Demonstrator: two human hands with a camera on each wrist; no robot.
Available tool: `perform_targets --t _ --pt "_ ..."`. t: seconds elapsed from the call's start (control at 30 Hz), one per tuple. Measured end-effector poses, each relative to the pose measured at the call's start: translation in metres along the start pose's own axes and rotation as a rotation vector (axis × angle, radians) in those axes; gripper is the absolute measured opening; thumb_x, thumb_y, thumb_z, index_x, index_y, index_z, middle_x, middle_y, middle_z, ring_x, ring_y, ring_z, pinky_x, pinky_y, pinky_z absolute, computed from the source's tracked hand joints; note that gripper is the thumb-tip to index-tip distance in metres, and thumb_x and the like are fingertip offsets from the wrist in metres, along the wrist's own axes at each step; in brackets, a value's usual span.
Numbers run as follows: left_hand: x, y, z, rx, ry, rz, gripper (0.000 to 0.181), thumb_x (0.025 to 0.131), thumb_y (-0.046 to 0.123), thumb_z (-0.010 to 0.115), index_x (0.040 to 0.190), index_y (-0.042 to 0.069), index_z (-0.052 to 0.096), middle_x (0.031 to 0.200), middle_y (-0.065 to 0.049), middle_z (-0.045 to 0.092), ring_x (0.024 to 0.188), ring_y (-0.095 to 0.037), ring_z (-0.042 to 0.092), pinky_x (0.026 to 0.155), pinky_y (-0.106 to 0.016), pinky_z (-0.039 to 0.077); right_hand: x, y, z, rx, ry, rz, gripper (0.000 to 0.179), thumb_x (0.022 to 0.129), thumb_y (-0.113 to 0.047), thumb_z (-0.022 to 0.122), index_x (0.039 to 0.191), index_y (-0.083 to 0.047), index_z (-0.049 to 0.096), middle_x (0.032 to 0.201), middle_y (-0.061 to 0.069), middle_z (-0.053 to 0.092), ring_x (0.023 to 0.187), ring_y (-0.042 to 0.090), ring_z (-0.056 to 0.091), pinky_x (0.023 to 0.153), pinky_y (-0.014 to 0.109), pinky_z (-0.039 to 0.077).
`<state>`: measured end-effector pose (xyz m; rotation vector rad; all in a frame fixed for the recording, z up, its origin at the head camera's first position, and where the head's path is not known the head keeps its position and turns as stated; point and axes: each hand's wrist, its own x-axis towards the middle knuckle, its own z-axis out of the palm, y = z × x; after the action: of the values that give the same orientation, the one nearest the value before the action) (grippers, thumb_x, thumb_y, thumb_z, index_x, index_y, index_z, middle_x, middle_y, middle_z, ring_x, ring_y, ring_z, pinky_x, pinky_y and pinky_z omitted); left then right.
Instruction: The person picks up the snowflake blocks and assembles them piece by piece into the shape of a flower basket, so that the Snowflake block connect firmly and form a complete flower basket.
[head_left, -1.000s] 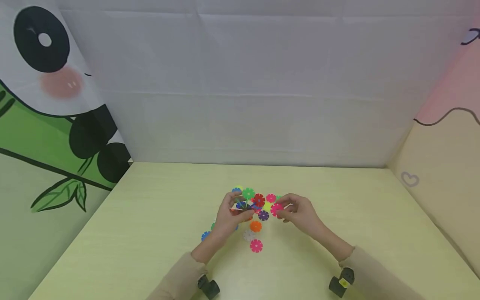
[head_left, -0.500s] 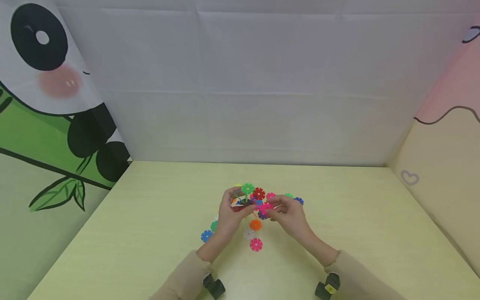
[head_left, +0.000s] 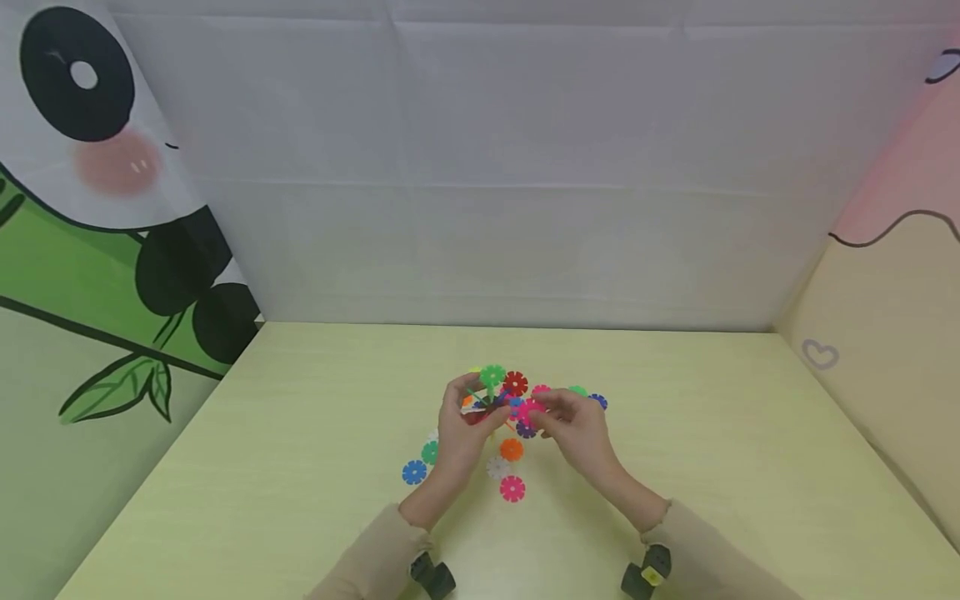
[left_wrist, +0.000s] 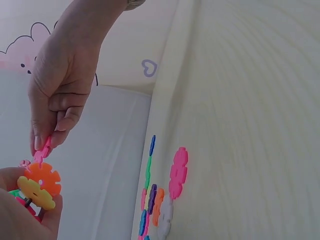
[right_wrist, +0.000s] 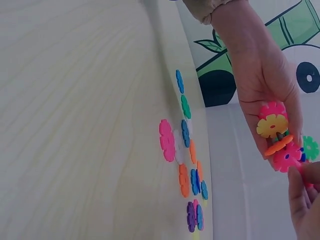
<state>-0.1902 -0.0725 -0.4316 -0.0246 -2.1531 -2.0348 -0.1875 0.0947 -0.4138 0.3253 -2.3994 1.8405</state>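
My left hand [head_left: 461, 429] grips a cluster of interlocked plastic snowflake discs above the table. In the right wrist view the cluster shows a yellow disc [right_wrist: 272, 126], an orange disc [right_wrist: 278, 145] and a pink disc [right_wrist: 288, 157] set at different angles. My right hand [head_left: 579, 429] pinches a pink disc [left_wrist: 44, 150] between thumb and fingers. In the left wrist view that disc's lower edge meets the cluster near an orange disc [left_wrist: 47, 177]; whether it is slotted in cannot be told. A green disc [head_left: 492, 376] stands up at the cluster's top.
Loose discs lie around and below the hands on the pale table [head_left: 712, 433]: a pink disc [head_left: 512, 488], a white disc [head_left: 498, 468], an orange disc [head_left: 512, 450] and a blue disc [head_left: 414, 472]. A white backdrop [head_left: 510, 250] stands behind, with printed panels at both sides.
My right hand has moved left with the pink disc, up to the cluster, uncovering green and dark blue discs behind it. My left hand has risen slightly. The last half second shows little motion.
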Motion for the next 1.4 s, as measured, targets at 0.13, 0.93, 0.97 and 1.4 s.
perform_targets --t 0.13,0.93,0.97,1.4 --pt "-0.001 0.003 0.000 -0.024 -0.010 -0.010 0.055 0.089 0.010 0.073 0.135 0.003 0.043 0.132 -0.018 0.050 0.106 -0.025 0.059 0.076 -0.011 0.053 -0.001 0.001 -0.001 -0.004 0.008 -0.016 0.025 0.087 -0.001 0.071 0.111 0.006 0.069 0.098 0.022 0.073 0.069 0.006 0.067 0.066 0.023 0.060" --pt "-0.007 0.009 0.013 -0.027 0.009 0.015 0.049 0.089 0.008 0.072 0.131 0.002 0.047 0.133 -0.018 0.050 0.095 -0.019 0.065 0.079 -0.014 0.056 0.004 0.003 0.003 0.026 0.084 0.002 0.017 0.084 0.003 0.073 0.101 0.006 0.071 0.091 0.022 0.073 0.071 0.014 0.070 0.065 0.025 0.060" --pt "-0.008 0.009 0.013 -0.023 0.011 0.011 0.049 0.089 0.008 0.072 0.131 0.003 0.048 0.133 -0.018 0.050 0.096 -0.019 0.064 0.080 -0.014 0.056 0.004 0.003 0.003 0.029 0.086 0.005 0.017 0.084 0.003 0.073 0.100 0.006 0.071 0.091 0.022 0.073 0.071 0.014 0.071 0.065 0.024 0.060" --pt "0.000 0.005 -0.001 0.061 -0.162 0.062 0.062 0.093 0.013 0.068 0.145 0.007 0.035 0.142 -0.019 0.048 0.122 -0.038 0.057 0.095 -0.033 0.056 0.014 0.009 -0.021 -0.078 -0.013 -0.112 0.019 0.085 0.000 0.073 0.103 0.005 0.072 0.092 0.022 0.074 0.072 0.019 0.071 0.065 0.020 0.058"
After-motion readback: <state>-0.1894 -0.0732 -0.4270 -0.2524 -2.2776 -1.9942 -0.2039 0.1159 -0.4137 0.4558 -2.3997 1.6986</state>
